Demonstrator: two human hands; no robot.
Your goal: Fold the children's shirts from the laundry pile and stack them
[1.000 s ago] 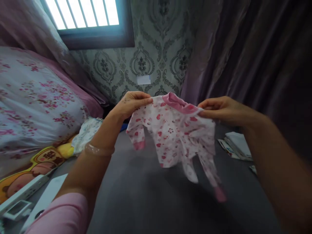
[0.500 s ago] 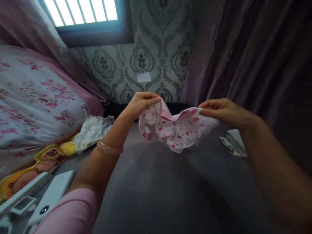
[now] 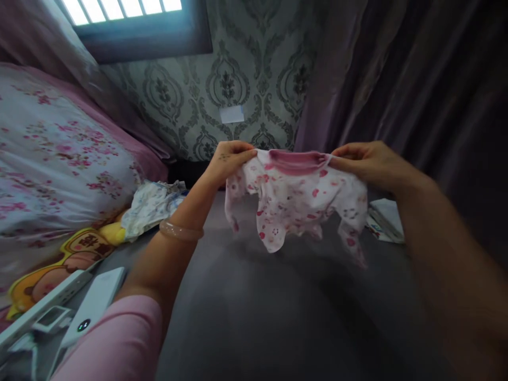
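Observation:
A small white baby garment (image 3: 296, 203) with pink hearts and a pink collar hangs in the air above a dark grey surface (image 3: 257, 312). My left hand (image 3: 230, 159) pinches its left shoulder. My right hand (image 3: 367, 161) pinches its right shoulder. Both hands are closed on the cloth and hold it stretched between them, collar at the top. The sleeves and legs dangle loosely below, slightly blurred. A clear bangle (image 3: 180, 231) sits on my left wrist.
A floral pink-and-white quilt (image 3: 51, 159) lies at the left, with a crumpled pale cloth (image 3: 153, 203) beside it. A white power strip (image 3: 43, 307) and a white power bank (image 3: 93, 307) lie at the lower left. Papers (image 3: 384, 219) rest at the right. Dark curtains (image 3: 416, 79) hang behind.
The garment was bunched and sagging between my hands half a second ago. Now both hands have pulled apart and risen slightly, so it hangs spread out again.

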